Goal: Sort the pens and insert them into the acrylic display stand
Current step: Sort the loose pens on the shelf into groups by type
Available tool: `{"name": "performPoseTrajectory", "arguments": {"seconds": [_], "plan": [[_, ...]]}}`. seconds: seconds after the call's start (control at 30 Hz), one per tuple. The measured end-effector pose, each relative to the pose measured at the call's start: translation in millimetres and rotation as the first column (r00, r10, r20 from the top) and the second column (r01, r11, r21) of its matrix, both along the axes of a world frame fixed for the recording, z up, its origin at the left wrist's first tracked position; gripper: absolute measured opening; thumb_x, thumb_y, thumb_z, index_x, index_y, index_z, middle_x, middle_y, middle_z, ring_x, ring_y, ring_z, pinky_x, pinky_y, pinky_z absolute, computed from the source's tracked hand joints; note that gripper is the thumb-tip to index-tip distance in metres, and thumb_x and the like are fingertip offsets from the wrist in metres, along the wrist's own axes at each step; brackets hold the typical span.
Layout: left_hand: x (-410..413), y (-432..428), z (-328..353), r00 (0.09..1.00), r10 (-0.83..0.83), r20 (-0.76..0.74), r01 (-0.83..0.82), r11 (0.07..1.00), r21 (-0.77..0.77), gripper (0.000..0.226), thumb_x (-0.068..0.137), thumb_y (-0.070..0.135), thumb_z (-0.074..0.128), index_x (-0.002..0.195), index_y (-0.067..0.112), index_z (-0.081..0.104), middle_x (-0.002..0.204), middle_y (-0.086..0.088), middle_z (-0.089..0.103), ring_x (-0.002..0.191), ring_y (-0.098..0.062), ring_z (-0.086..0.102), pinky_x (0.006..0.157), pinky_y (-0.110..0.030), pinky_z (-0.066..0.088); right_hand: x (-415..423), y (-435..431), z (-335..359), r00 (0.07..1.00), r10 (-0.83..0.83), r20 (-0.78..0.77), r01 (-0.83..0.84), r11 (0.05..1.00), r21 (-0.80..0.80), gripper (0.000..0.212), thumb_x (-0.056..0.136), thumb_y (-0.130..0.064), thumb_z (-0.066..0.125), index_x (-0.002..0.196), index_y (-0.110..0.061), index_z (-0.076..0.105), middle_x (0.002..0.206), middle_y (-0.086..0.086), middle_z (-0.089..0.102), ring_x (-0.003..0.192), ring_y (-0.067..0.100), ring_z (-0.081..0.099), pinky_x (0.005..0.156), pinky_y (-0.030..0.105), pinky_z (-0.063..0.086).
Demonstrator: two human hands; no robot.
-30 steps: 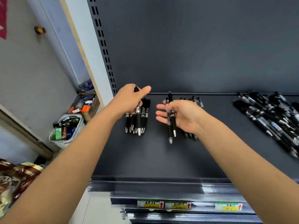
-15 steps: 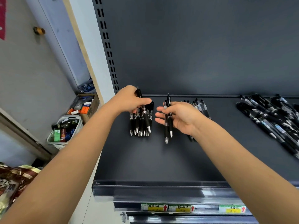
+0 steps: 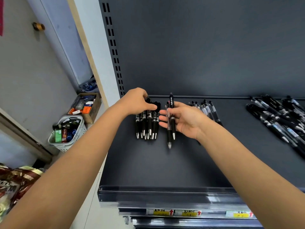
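Down on the floor at far left, the white basket (image 3: 67,146) of bottles and the cardboard box (image 3: 94,111) behind it sit just where they were. The main change from half a second back is the left hand (image 3: 137,101). The black pen (image 3: 149,120) it pinches was slanted over the row of pens (image 3: 143,124) with its tip out to the right. Now it's swung straight and sits in line with the others, tips toward the front of the shelf (image 3: 156,166). The thumb lies across the clip ends and the fingers curl over the far side. The pen's top pokes out between them, so it looks still pinched.

The right hand (image 3: 186,120) hasn't really budged. It's palm up just beside the row, fingers fairly straight, thumb pinning two pens (image 3: 172,119) across them, one black and one clear. Behind it lies a small batch of clear pens (image 3: 206,109). Well apart at far right is the unsorted pile (image 3: 277,119).
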State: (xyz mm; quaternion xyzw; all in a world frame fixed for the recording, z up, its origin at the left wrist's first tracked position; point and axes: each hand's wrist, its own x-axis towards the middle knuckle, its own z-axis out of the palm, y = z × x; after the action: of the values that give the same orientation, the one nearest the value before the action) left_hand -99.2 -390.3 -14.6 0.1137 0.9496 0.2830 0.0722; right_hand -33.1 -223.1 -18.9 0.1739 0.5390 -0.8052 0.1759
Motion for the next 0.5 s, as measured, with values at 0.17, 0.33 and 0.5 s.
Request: {"name": "performPoseTrajectory", "arguments": {"seconds": [0.17,0.33,0.5], "plan": [[3,-1,0,0.996,-0.017,-0.086,0.023,0.998,0.063,0.056,0.09,0.045,0.06,0.131,0.007,0.053,0.074,0.008,0.056,0.083,-0.014,0.057,0.074,-0.024,0.039,-3,-1,-1,0.999,0.023,0.037,-0.023,1.0,0.007,0.036,0.102,-0.016,0.043,0.136,-0.027,0.046,0.104,0.013,0.064,0.081,0.023,0.06,0.066,0.041,0.053],[15,6,4,0.984,-0.092,-0.15,0.108,0.989,0.101,0.047,0.091,0.042,0.06,0.127,0.012,0.056,0.074,0.004,0.063,0.079,-0.008,0.059,0.068,-0.015,0.041,-5,0,2,0.998,0.001,0.064,0.0,1.0,-0.011,0.033,0.101,-0.019,0.038,0.126,-0.026,0.058,0.111,0.014,0.058,0.078,0.022,0.05,0.068,0.034,0.044],[20,13,9,0.97,-0.13,-0.204,0.156,0.981,0.116,0.041,0.091,0.038,0.062,0.123,0.015,0.058,0.078,0.005,0.065,0.075,0.002,0.055,0.067,-0.01,0.038,-6,-1,7,0.999,-0.008,0.053,0.004,0.996,0.088,0.047,0.093,0.003,0.035,0.131,-0.016,0.056,0.105,0.014,0.055,0.075,0.017,0.05,0.06,0.026,0.046]]}}
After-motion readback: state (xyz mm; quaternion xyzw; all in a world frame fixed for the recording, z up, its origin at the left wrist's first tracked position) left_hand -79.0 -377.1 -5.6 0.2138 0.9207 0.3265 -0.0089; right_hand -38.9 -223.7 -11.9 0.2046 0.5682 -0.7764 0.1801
